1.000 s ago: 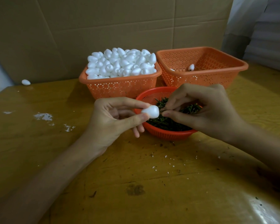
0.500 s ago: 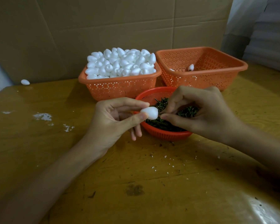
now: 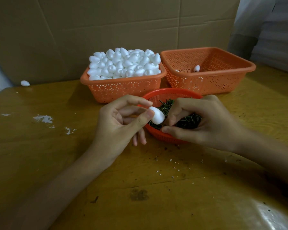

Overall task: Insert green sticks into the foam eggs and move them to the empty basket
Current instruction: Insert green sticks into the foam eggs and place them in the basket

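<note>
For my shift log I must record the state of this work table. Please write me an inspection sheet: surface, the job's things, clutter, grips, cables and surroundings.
Surface: wooden table, with white smears at left and foam crumbs near the hands.
Job's things: left basket heaped with foam eggs; right basket with a lone egg in clear view; red basket holds green sticks.
Clutter: stray egg at far left, by the cardboard.
Grips: left hand pinches the held egg over the red basket; right hand has its fingers curled beside it, stick not discernible.
Cables: nothing seen.
Surroundings: cardboard wall behind; pale stacked material at far right.
</note>
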